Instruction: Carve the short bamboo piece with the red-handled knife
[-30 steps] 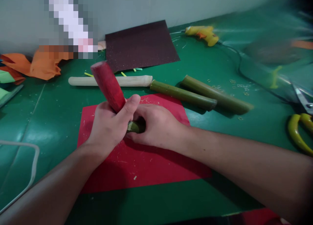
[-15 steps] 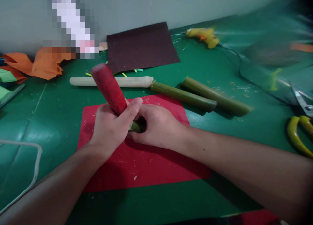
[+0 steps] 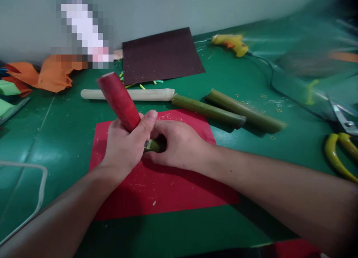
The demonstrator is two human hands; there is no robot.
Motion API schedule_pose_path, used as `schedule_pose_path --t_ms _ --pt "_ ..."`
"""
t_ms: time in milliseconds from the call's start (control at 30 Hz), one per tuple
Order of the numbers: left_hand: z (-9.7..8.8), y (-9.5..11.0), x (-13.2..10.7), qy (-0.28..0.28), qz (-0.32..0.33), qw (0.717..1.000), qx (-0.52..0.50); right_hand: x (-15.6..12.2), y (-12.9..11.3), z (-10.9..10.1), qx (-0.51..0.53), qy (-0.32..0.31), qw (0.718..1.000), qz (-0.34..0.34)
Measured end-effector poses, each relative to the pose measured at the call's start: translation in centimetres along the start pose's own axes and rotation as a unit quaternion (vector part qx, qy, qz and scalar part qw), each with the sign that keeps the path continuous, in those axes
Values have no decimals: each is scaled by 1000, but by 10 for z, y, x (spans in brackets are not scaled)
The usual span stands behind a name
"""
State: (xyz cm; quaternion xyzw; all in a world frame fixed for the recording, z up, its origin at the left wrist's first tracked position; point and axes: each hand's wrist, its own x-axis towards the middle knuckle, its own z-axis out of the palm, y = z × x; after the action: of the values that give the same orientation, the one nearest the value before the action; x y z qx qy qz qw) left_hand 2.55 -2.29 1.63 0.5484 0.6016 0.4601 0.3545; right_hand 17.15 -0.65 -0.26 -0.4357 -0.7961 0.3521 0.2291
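My left hand [image 3: 125,146] is wrapped round a stick whose upper part is covered in red felt [image 3: 119,99]; it points up and to the left. My right hand [image 3: 179,144] is closed on the stick's bare green lower end [image 3: 152,145], fingers curled over it. Both hands rest above a red felt sheet [image 3: 165,190] on the green table.
Behind the sheet lie a pale wooden stick [image 3: 145,94] and two green bamboo pieces [image 3: 208,110] [image 3: 246,110]. A dark maroon sheet [image 3: 160,56], a yellow glue gun [image 3: 231,43], orange felt scraps [image 3: 47,73] and yellow-handled scissors [image 3: 339,151] lie around. A white cord [image 3: 39,192] curves at left.
The red-covered stick has tilted a little further left; the hands keep the same grip.
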Motion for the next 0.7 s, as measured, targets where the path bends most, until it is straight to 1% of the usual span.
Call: schedule_pose_path --t_ms 67,233,300,433,600,700 --pt "1 0 0 12 7 1000 9 0 0 0 2 4 1000 2" --pt "2 0 0 13 26 998 61 0 0 1 8 15 1000 -7" --pt "3 1 0 12 27 997 68 0 -1 1 8 18 1000 -8" --pt "3 2 -1 5 26 998 56 -1 0 1 3 12 1000 -15" --pt "2 3 -2 -13 -6 1000 24 0 2 1 14 12 1000 -23" --pt "2 3 -2 7 -3 1000 17 1 2 1 16 7 1000 -13"
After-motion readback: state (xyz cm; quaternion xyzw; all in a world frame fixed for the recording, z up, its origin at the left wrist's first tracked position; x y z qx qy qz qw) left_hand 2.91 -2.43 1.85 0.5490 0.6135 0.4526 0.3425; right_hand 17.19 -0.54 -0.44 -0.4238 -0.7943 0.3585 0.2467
